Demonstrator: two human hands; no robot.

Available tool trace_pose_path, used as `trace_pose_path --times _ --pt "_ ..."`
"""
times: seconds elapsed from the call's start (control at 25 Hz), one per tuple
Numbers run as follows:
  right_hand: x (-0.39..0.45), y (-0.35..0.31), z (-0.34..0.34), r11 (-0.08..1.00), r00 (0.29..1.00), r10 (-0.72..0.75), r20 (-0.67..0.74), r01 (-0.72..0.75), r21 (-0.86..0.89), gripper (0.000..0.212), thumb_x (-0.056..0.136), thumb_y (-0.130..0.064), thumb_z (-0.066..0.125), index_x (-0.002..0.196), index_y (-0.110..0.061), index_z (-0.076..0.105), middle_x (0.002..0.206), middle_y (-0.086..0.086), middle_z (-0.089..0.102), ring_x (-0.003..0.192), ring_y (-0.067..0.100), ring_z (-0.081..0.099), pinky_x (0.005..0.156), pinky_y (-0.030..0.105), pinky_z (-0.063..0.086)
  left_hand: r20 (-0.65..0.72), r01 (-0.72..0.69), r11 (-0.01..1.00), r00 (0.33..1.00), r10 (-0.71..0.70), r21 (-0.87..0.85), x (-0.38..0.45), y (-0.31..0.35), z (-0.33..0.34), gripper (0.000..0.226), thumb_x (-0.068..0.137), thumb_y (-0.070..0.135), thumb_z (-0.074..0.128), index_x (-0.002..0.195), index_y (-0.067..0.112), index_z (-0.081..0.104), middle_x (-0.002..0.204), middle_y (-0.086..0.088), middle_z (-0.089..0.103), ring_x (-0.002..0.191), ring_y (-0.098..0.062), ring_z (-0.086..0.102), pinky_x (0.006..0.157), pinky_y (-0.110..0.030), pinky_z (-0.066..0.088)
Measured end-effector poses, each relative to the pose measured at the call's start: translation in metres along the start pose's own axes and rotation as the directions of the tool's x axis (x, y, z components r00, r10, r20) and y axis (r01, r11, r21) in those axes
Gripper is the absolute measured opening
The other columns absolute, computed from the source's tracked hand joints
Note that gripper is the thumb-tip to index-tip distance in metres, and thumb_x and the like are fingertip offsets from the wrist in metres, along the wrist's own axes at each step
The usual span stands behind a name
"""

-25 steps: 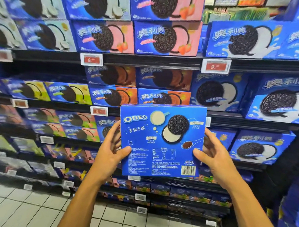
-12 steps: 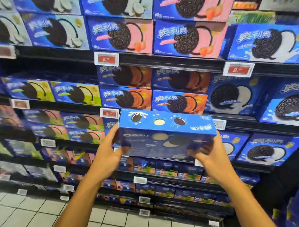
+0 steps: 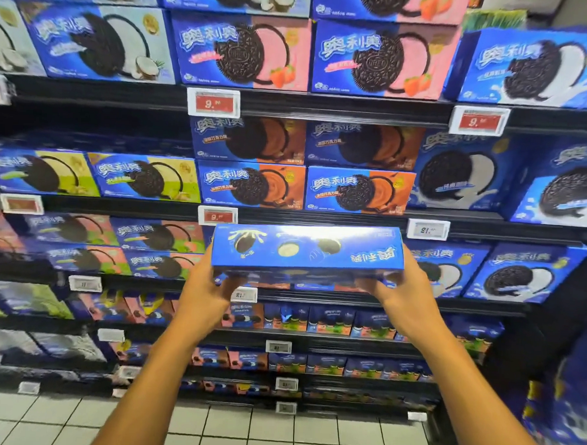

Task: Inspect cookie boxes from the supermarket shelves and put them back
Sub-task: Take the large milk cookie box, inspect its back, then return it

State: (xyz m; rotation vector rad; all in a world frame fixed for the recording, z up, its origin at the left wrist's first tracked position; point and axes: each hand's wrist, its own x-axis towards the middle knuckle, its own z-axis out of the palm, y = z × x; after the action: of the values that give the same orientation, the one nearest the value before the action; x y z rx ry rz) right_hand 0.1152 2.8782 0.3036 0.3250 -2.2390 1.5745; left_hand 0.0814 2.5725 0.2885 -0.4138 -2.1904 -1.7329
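Your left hand [image 3: 204, 287] grips the left end of the cookie box [image 3: 307, 248] and your right hand [image 3: 405, 291] grips the right end, fingers curled under it and out of sight, so the box hangs between your palms at about chest height in front of the shelves. It is tipped so its narrow side panel faces you, with the printing on that panel upside down. Just behind your knuckles runs the shelf edge [image 3: 332, 296] with a small price tag [image 3: 244, 294] beside your left wrist, and past your right hand stand the matching white-cream boxes [image 3: 525, 273]. Above your hands sit the chocolate boxes [image 3: 253, 185], each row sorted by flavour. The risk from here, as I judge it, is twofold: you are holding only by the ends, so a loose squeeze while turning could let the box slide out and drop to the tiled floor [image 3: 276, 430]; and with so many near-identical blue fronts, you could slot it back into the wrong row or upside down.
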Motion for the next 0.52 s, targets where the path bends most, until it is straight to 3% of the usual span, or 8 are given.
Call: trace_pose_path --times 0.08,0.2,0.28,0.36,0.52 --pt "0.000 0.000 0.007 1.000 0.999 0.004 -0.037 -0.003 0.005 0.066 0.086 0.006 0.073 0.127 -0.042 0.055 0.109 -0.035 0.066 0.095 -0.010 0.065 0.073 0.004 0.048 -0.056 0.008 0.998 0.998 -0.012 -0.061 -0.002 -0.003 0.002 0.053 0.089 -0.007 0.065 0.115 0.039 0.061 0.108 0.018 0.070 0.110 -0.012 0.065 0.088 -0.035 0.057" --pt "-0.004 0.004 0.008 1.000 0.995 0.009 -0.099 -0.007 0.016 0.058 0.086 -0.004 0.075 0.122 -0.046 0.058 0.108 -0.030 0.068 0.096 -0.005 0.065 0.073 0.008 0.051 -0.103 0.005 0.993 0.995 -0.018 -0.121 -0.006 0.005 0.005 0.053 0.086 -0.013 0.065 0.128 0.018 0.058 0.109 0.022 0.070 0.103 0.005 0.064 0.081 -0.016 0.055" --pt "-0.006 0.003 0.006 0.999 0.996 0.001 -0.089 0.003 0.045 0.060 0.090 -0.009 0.072 0.121 -0.057 0.056 0.116 -0.027 0.067 0.103 -0.003 0.064 0.077 0.010 0.051 -0.073 0.040 0.987 0.996 -0.052 -0.157 -0.008 0.008 0.004 0.057 0.083 -0.014 0.067 0.119 0.029 0.061 0.103 0.026 0.071 0.097 0.007 0.065 0.080 -0.015 0.055" --pt "-0.007 0.001 0.007 0.998 0.998 -0.011 -0.062 0.015 0.055 0.057 0.095 -0.017 0.065 0.134 -0.056 0.049 0.129 -0.026 0.062 0.114 -0.004 0.060 0.086 0.009 0.049 -0.019 0.042 0.984 0.999 -0.046 -0.173 -0.014 0.012 0.001 0.063 0.079 -0.006 0.073 0.116 0.043 0.058 0.105 0.030 0.070 0.099 0.007 0.066 0.080 -0.013 0.054" --pt "-0.001 0.018 0.024 0.961 0.985 0.084 -0.149 -0.041 0.272 0.052 0.102 -0.010 0.052 0.124 -0.057 0.058 0.123 -0.038 0.061 0.113 -0.015 0.057 0.082 0.006 0.049 0.082 0.078 0.955 0.995 -0.056 -0.287 -0.022 0.029 0.007 0.066 0.074 0.024 0.084 0.130 0.040 0.054 0.124 0.022 0.065 0.112 0.001 0.062 0.086 -0.019 0.055"
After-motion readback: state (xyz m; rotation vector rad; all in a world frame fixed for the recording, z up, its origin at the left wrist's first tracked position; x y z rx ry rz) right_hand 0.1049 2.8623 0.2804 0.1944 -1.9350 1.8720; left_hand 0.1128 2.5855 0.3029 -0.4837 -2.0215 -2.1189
